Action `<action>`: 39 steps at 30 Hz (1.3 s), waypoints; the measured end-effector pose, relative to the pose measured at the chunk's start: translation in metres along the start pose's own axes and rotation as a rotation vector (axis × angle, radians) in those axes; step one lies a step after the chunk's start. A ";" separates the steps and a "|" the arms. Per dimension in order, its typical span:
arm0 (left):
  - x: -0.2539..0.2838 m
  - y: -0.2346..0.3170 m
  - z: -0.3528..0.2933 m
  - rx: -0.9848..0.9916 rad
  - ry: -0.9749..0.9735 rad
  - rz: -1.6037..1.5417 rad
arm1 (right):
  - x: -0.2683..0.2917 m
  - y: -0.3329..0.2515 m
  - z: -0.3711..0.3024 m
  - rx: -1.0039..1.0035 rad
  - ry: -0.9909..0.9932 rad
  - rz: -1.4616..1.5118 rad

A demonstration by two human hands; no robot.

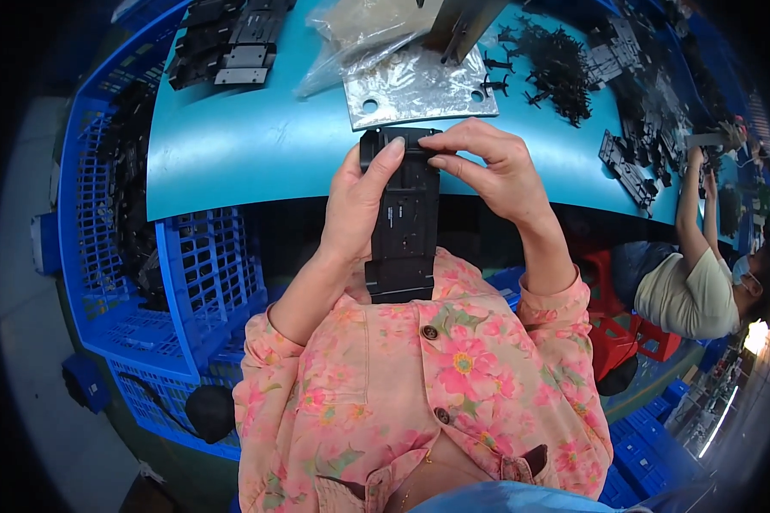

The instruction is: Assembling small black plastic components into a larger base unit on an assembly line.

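Note:
A long black plastic tray-like part [405, 227] is held upright in front of my chest, its lower end close to my shirt. My left hand [355, 205] grips it along the left side, the thumb lying over its face near the top. At the upper right corner, my right hand [505, 171] has thumb and forefinger pinched together against the part's end. Whatever sits between those fingertips is too small and dark to make out. Just beyond the part lies a metal base plate [419, 85] with round holes, carrying an upright metal fixture [462, 30].
On the turquoise table [248, 154] are stacked black parts [246, 56], a clear plastic bag [364, 34], a pile of small black pieces [556, 68] and more black parts [633, 171]. A blue crate [222, 265] stands left. A co-worker [689, 291] sits at right.

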State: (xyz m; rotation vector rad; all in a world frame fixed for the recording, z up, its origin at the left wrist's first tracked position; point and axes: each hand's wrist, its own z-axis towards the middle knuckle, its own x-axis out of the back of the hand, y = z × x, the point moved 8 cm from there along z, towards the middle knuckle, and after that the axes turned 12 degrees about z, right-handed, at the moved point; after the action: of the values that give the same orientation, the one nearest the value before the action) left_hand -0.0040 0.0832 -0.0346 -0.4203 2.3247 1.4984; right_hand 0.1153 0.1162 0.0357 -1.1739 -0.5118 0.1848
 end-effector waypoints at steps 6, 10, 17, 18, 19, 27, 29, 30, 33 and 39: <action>0.001 0.000 -0.001 -0.040 0.004 0.014 | -0.002 -0.008 -0.002 0.053 -0.012 -0.088; -0.003 0.005 -0.005 -0.038 -0.001 -0.001 | -0.003 -0.017 -0.004 0.061 -0.009 -0.153; 0.000 0.003 -0.005 -0.050 -0.003 0.008 | -0.011 -0.025 -0.007 0.100 0.002 -0.242; 0.001 0.004 -0.006 -0.060 0.000 0.019 | -0.012 -0.028 -0.006 0.119 0.007 -0.278; 0.001 0.005 -0.006 -0.067 0.000 0.016 | -0.012 -0.030 -0.006 0.157 0.030 -0.285; 0.000 0.019 -0.016 -0.203 0.019 0.107 | -0.014 -0.032 -0.020 0.236 0.196 -0.257; -0.001 0.021 -0.018 -0.224 0.018 0.098 | -0.016 -0.035 -0.022 0.299 0.204 -0.296; -0.002 0.022 -0.019 -0.241 0.015 0.092 | -0.017 -0.037 -0.023 0.300 0.200 -0.296; -0.003 0.022 -0.020 -0.222 0.015 0.065 | -0.016 -0.036 -0.024 0.270 0.251 -0.278; 0.000 0.027 -0.022 -0.248 -0.008 0.079 | -0.018 -0.044 -0.019 0.307 0.196 -0.260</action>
State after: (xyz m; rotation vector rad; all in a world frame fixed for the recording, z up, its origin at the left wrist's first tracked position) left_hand -0.0181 0.0734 -0.0046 -0.3876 2.1795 1.8317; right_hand 0.1032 0.0765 0.0653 -0.8066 -0.4404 -0.0744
